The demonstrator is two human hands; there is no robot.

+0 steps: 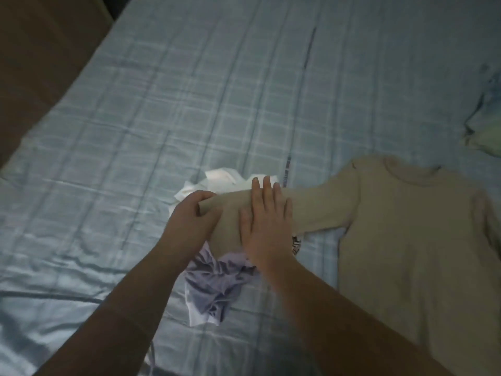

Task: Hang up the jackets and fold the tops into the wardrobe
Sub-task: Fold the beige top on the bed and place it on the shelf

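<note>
The sleeve (320,210) of the beige top (406,226) is gripped by the left hand (189,215) and pressed under the flat right hand (267,226); creases should be smoothed before folding.

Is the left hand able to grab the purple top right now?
Probably yes: the purple top lies mostly uncovered beside the left hand, which must first drop the beige sleeve it grips.
</note>
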